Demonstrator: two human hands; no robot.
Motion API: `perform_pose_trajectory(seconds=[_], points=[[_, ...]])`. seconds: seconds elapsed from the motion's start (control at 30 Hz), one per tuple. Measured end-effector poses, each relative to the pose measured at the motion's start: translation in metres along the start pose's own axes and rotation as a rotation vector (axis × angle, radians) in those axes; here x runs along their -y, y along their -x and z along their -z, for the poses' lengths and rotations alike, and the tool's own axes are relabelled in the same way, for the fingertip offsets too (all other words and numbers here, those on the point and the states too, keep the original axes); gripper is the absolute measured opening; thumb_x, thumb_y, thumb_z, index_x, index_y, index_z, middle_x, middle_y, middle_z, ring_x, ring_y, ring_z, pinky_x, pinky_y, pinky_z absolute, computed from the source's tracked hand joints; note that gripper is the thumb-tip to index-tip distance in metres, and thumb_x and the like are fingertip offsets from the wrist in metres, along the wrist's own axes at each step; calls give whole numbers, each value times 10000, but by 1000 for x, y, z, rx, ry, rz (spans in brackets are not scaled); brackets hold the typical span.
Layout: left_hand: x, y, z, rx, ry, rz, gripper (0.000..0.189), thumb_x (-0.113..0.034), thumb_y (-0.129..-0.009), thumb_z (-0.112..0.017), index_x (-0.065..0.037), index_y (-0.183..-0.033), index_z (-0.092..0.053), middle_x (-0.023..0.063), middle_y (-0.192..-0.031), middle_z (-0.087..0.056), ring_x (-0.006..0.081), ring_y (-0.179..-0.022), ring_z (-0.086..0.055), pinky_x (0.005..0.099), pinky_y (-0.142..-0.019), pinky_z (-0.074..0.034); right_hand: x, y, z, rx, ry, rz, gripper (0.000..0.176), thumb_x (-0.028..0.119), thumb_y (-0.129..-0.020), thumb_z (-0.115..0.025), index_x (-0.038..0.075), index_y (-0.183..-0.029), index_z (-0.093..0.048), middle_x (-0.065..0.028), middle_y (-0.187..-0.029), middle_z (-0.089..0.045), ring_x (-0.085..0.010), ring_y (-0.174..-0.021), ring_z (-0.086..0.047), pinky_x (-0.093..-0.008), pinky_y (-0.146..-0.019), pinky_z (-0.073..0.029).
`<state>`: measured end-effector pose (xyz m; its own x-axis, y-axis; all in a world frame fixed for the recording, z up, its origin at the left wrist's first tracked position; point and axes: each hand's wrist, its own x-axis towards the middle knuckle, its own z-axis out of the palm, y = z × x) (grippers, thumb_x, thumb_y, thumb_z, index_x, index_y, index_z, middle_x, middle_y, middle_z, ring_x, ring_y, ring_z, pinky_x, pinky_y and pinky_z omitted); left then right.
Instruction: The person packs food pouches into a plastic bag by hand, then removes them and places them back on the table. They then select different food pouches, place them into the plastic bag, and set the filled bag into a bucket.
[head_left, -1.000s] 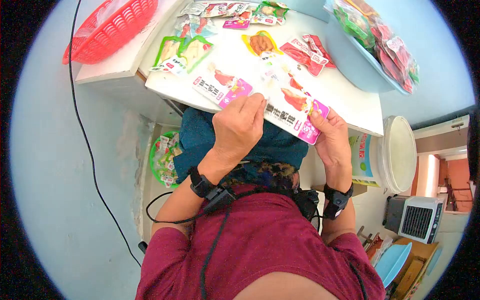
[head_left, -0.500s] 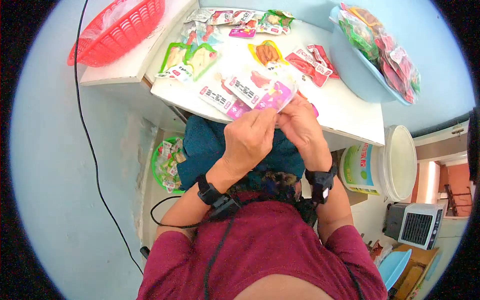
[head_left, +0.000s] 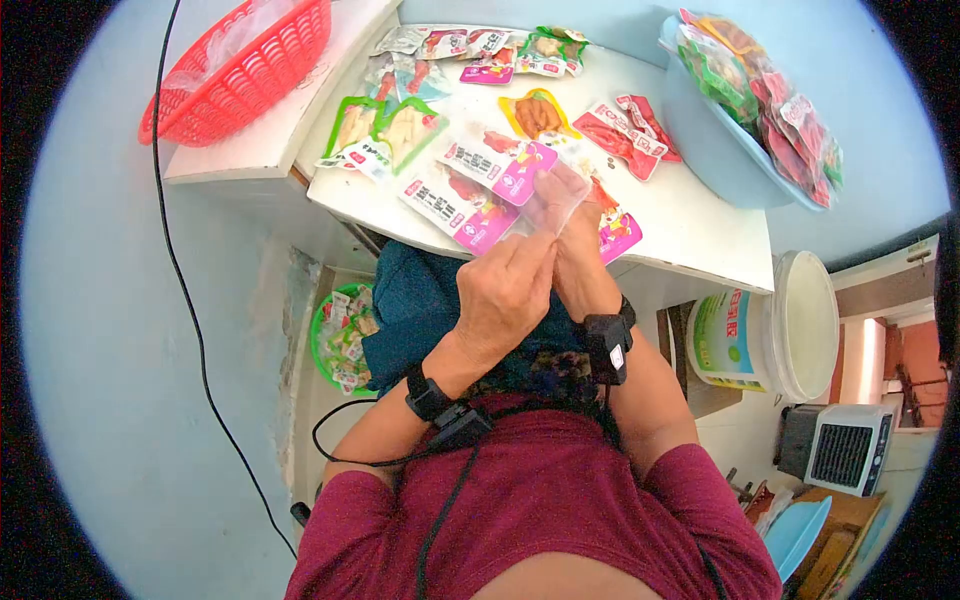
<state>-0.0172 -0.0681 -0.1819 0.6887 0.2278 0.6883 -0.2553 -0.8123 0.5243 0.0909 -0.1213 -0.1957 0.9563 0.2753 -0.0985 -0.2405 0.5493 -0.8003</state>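
My left hand (head_left: 505, 290) pinches the lower edge of a clear plastic bag (head_left: 572, 188) between thumb and fingers. My right hand (head_left: 577, 250) holds the bag from the other side, its fingers showing through the film. Just beyond the fingertips, a purple-and-white snack packet (head_left: 492, 158) overlaps a second packet of the same kind (head_left: 450, 210). By my right wrist, another purple-ended packet (head_left: 620, 235) lies partly hidden behind the hand. A yellow-edged packet (head_left: 540, 115) of brown food sits farther back, with red packets (head_left: 620, 138) to its right.
Green-edged packets (head_left: 408, 135) and several others line the table's (head_left: 715, 230) left and back. A blue basin (head_left: 715, 145) full of packets stands right; a red basket (head_left: 245, 75) is left. Below are a green basket (head_left: 322, 345) of packets and a white bucket (head_left: 805, 325).
The upper purple-and-white packet has shifted left, away from my hands. My right hand has turned and moved left, and its fingers now show through the clear bag.
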Motion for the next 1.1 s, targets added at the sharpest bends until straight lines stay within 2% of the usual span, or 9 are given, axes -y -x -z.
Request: perform_pose_trajectory(seconds=[0.13, 0.23, 0.47, 0.57, 0.67, 0.77, 0.9, 1.0, 1.1], points=[[2, 0, 0, -49, 60, 42, 135, -34, -814, -677, -28, -947, -659, 146, -813, -666, 288, -649, -657, 344, -562, -522, 11, 13, -15, 69, -107, -80, 338, 82, -930, -581, -60, -1230, -515, -113, -1113, -614, -174, -934, -631, -272, -773, -543], [4, 1, 0, -81, 48, 55, 140, -23, -817, -670, -33, -956, -660, 145, -815, -666, 280, -638, -652, 335, -560, -516, 36, 35, -37, 148, -166, -113, 257, 30, -906, -501, -67, -1119, -606, -135, -1069, -663, -219, -914, -646, -315, -729, -552], [10, 4, -2, -88, 93, 111, 159, -13, -813, -674, -31, -970, -656, 120, -793, -659, 210, -582, -616, 308, -533, -487, 40, 24, 28, 243, 652, 0, 295, 92, -872, -621, -66, -1119, -590, -90, -987, -675, -119, -861, -620, -268, -775, -506], [8, 4, 2, -87, 96, 140, 169, -20, -805, -685, -32, -971, -654, 109, -770, -646, 189, -559, -588, 305, -520, -471, 67, 49, 30, -93, 921, 392, 278, 131, -827, -653, -76, -1010, -624, -146, -939, -667, -180, -856, -629, -314, -747, -504], [4, 6, 7, -27, 63, 174, 196, -27, -783, -704, -39, -971, -649, 95, -728, -618, 182, -548, -565, 310, -509, -458, 77, 40, 66, -266, 1509, 801, 386, 242, -774, -731, -72, -975, -634, -188, -932, -624, -282, -914, -595, -378, -804, -484], [-1, 7, 9, 13, -14, 159, 214, -29, -763, -717, -47, -960, -637, 84, -696, -590, 189, -542, -554, 319, -505, -451, 76, 35, 88, -151, 1728, 694, 473, 323, -713, -775, -62, -954, -642, -218, -937, -586, -362, -946, -544, -438, -836, -455], [-3, 11, 8, 2, -82, 83, 193, -24, -760, -712, -54, -926, -619, 84, -693, -583, 206, -546, -565, 331, -507, -452, 72, 33, 85, -125, 1656, 635, 485, 328, -662, -810, -45, -918, -635, -194, -920, -599, -353, -893, -562, -440, -804, -463], [6, 14, 7, -21, -77, 28, 165, -19, -769, -702, -50, -904, -612, 87, -694, -586, 210, -550, -575, 331, -504, -453, 71, 28, 85, -200, 1428, 452, 428, 277, -676, -809, -36, -905, -628, -180, -875, -631, -318, -816, -606, -414, -751, -487], [6, 10, 10, -20, -46, 64, 137, -14, -776, -697, -41, -881, -613, 90, -682, -585, 208, -544, -575, 322, -501, -452, 76, 21, 99, -285, 1167, 464, 365, 212, -709, -789, -39, -913, -620, -157, -812, -655, -257, -718, -636, -370, -688, -505]])
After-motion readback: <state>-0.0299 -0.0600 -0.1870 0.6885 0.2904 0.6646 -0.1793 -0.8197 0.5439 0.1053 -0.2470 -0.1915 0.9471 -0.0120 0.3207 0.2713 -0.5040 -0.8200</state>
